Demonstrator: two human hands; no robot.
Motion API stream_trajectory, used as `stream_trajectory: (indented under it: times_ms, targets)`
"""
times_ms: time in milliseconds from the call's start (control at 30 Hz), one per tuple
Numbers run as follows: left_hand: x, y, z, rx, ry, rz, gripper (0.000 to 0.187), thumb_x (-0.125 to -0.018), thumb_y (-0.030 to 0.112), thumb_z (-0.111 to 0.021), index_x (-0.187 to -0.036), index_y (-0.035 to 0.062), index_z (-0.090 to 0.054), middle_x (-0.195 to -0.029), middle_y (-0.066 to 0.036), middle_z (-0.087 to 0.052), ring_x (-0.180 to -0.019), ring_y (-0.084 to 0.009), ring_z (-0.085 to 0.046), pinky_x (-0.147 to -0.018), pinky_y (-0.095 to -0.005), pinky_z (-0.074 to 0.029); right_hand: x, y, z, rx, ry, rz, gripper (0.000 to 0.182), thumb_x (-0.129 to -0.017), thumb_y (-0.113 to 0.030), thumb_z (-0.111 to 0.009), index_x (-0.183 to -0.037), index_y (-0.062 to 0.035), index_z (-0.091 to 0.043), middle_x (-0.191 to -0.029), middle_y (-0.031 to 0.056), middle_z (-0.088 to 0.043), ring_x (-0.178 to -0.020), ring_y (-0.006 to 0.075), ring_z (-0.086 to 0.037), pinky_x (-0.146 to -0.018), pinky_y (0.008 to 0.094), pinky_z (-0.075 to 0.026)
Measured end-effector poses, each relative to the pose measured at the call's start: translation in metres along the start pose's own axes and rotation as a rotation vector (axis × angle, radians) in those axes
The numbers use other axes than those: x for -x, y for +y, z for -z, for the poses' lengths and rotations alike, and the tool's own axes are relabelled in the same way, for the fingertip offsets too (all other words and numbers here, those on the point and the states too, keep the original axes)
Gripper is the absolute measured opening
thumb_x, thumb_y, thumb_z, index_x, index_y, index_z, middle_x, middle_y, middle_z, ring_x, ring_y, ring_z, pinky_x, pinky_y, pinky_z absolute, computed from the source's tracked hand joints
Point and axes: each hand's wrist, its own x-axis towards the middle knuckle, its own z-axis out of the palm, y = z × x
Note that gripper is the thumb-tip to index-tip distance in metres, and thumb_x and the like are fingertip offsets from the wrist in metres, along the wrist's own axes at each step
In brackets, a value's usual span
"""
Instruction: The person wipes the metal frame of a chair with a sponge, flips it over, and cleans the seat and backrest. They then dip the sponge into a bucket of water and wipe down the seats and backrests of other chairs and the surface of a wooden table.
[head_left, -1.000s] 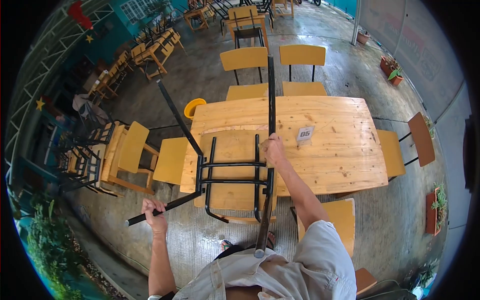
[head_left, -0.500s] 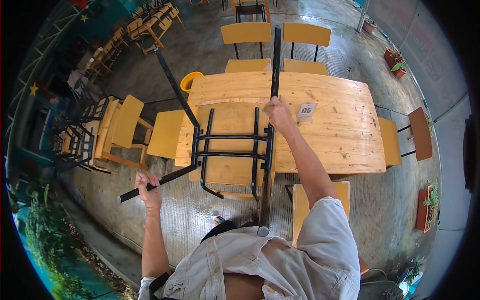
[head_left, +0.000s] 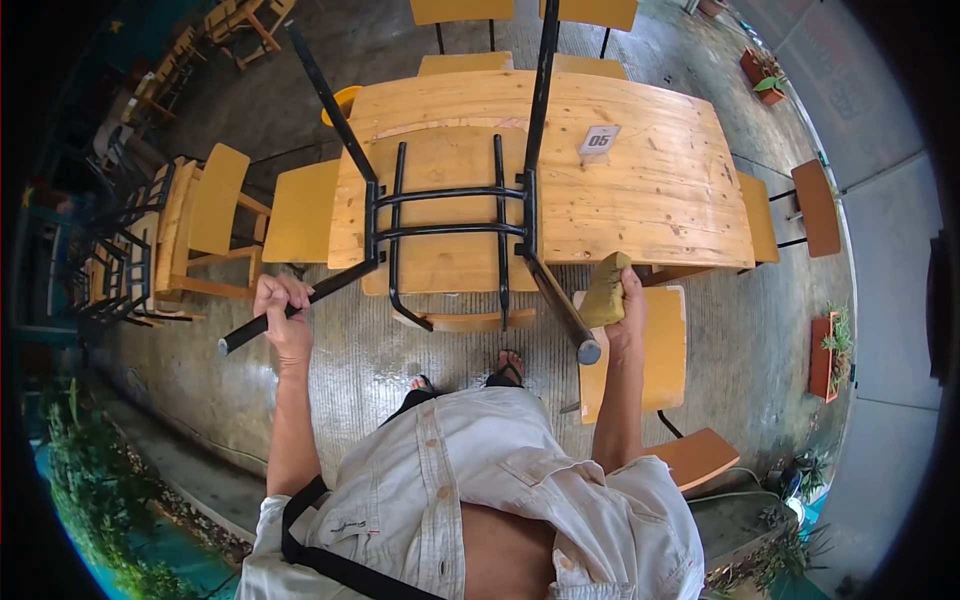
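Upturned chair (head_left: 450, 262) lies left of frame centre, its seat on the wooden table (head_left: 660, 190) and slightly past the near edge, legs raised. Left hand (head_left: 284, 305), at left of frame: fingers wrapped round the near-left leg (head_left: 338, 282) close to its free end. Right hand (head_left: 631, 308), right of centre: fingers closed on a yellowish folded cloth (head_left: 603, 292), possibly a sponge, just beside the near-right leg (head_left: 563, 312); contact between cloth and leg cannot be told.

Handling notes (judgement): the left grip near the leg's end gives good leverage, so a light, firm hold should do; a hard pull could tip the overhanging seat off the edge. The cloth would likely work best cupped round the tube, with even pressure along its length, the left hand countering each push. Feet best planted: the floor at lower centre looks wet.
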Motion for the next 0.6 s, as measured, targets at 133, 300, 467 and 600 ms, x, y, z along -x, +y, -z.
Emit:
stream_trajectory:
  times_ms: [133,300,467,600]
  targets:
    - [-0.003,-0.008,0.009,0.052,-0.088,-0.032,0.016,-0.092,0.011,-0.046,-0.079,0.0081,-0.037,-0.066,-0.004,-0.04,-0.061,-0.015,-0.041,-0.07,-0.0339,-0.045,0.054,0.027,-0.071,-0.017,-0.188,0.053,0.022,-0.099,-0.022,-0.066,-0.114,-0.0061,-0.062,-0.1,0.0057,-0.068,-0.088,0.0163,-0.066,-0.08,0.0319,-0.056]
    - [-0.008,-0.008,0.015,-0.005,-0.19,-0.027,0.015,-0.095,0.008,-0.045,-0.081,0.0078,-0.039,-0.068,-0.003,-0.042,-0.062,-0.0127,-0.043,-0.068,-0.0312,-0.045,0.144,0.005,-0.163,-0.02,0.034,0.331,0.021,-0.099,-0.017,-0.063,-0.114,-0.0031,-0.06,-0.106,0.0085,-0.066,-0.1,0.0199,-0.063,-0.088,0.0373,-0.053]
    - [-0.007,-0.012,0.023,-0.059,-0.27,-0.026,0.011,-0.094,0.004,-0.043,-0.083,0.0058,-0.041,-0.071,-0.002,-0.044,-0.065,-0.011,-0.044,-0.068,-0.0277,-0.043,0.261,-0.082,-0.201,-0.112,-0.109,0.687,0.032,-0.103,-0.023,-0.055,-0.124,0.0009,-0.06,-0.113,0.0123,-0.067,-0.098,0.0238,-0.066,-0.084,0.0385,-0.057]
    - [-0.008,-0.025,0.027,-0.091,-0.286,-0.039,0.016,-0.094,0.002,-0.05,-0.081,0.0048,-0.041,-0.073,0.0,-0.042,-0.067,-0.0089,-0.038,-0.064,-0.0254,-0.037,0.327,-0.113,-0.241,0.453,0.134,1.332,0.023,-0.097,-0.011,-0.066,-0.115,0.003,-0.062,-0.118,0.0155,-0.066,-0.104,0.0242,-0.065,-0.088,0.035,-0.055]
